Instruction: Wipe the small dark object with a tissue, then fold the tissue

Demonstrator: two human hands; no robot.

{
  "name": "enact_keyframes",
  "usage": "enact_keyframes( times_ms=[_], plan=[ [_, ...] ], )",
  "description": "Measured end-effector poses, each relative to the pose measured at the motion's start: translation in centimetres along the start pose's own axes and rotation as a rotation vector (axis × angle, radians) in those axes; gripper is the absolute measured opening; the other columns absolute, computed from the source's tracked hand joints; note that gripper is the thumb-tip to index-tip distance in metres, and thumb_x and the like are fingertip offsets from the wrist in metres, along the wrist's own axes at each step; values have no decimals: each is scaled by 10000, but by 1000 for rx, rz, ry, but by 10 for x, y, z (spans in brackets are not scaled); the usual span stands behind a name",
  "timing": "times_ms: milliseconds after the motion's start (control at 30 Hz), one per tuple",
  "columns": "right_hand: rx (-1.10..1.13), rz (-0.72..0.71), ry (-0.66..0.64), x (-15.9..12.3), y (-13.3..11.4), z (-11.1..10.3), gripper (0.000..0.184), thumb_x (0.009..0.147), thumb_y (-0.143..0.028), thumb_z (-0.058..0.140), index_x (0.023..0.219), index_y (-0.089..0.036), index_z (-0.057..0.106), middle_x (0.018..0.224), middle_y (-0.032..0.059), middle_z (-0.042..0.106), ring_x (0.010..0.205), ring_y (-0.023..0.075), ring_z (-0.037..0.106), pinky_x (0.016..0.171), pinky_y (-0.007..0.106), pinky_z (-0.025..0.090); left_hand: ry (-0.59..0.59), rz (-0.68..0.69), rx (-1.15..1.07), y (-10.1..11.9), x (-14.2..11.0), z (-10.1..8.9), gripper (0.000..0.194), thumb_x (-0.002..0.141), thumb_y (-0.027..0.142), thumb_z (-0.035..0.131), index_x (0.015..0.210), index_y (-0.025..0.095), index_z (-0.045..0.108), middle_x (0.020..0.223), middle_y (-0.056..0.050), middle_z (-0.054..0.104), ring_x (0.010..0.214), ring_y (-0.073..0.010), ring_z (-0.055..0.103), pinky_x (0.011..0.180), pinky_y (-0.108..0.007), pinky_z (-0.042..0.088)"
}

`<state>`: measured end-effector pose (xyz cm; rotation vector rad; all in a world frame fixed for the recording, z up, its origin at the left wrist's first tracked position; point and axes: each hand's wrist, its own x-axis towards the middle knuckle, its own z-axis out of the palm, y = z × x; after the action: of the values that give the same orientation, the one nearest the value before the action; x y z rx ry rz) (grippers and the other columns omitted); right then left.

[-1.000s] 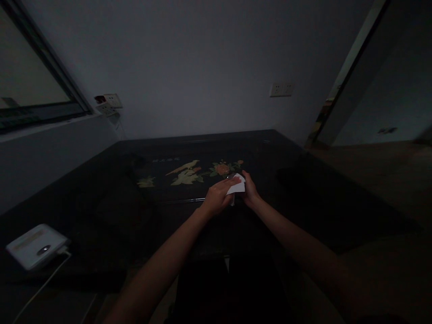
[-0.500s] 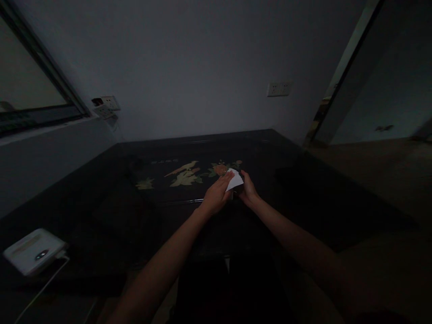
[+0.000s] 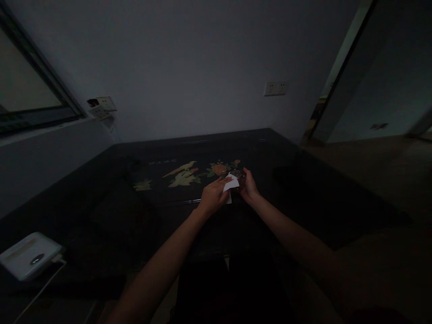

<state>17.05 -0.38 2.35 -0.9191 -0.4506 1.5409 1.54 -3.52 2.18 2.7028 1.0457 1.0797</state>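
Dim grey wall rises behind the dark, glossy table in front of you, with a window on the left and one pair of sockets towards the right. Set into the tabletop is a picture of a pale bird and an orange flower with leaves.

Your two hands meet near the middle of the table, just on your side of that flower. Your right hand curves around the right side of a dark glass bowl, its fingers partly closed on it. You have the bowl between your hands; its shiny rim shows, but much of its body is covered, so you cannot tell its full shape or whether anything lies inside.

Your left hand has its fingers laid nearly flat over a piece of white paper, with the thumb tucked underneath and hard to make out. You hold that paper against the near left side of the bowl, and a loose end hangs below your fingers.

At your far left, well apart from your hands, sits a white box with a pale cord running from it; you cannot see into it.
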Motion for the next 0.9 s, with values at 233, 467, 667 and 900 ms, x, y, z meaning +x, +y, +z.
enact_keyframes(
  times_ms=[233,467,667,900],
  plan=[
    [-1,-41,-46,-2,2,4,299,843,-434,439,725,-237,630,609,-8,673,636,185,639,594,282,464,-40,32,-55,3,0,2,488,895,179,401,1380,168,452,1432,-102,474,1332,-196,441,1136,-434,346],
    [14,-25,-27,-3,6,5,267,834,-404,470,703,-227,621,573,-20,667,627,174,639,566,261,451,-81,-37,-33,2,2,4,513,929,206,361,1437,134,349,1494,-140,376,1405,-190,315,1161,-436,282],
    [-13,-8,-9,-4,7,4,289,834,-447,475,720,-229,628,579,-29,670,570,165,616,562,268,446,-42,-104,31,-1,2,4,470,921,199,366,1382,148,440,1429,-124,479,1354,-200,411,1148,-447,317],
    [-71,-78,-63,-3,13,4,254,782,-471,556,763,-236,652,638,-30,697,636,174,644,590,265,459,-30,-181,48,-2,0,4,468,890,177,410,1352,157,485,1402,-113,511,1320,-223,458,1134,-454,344]
  ],
)
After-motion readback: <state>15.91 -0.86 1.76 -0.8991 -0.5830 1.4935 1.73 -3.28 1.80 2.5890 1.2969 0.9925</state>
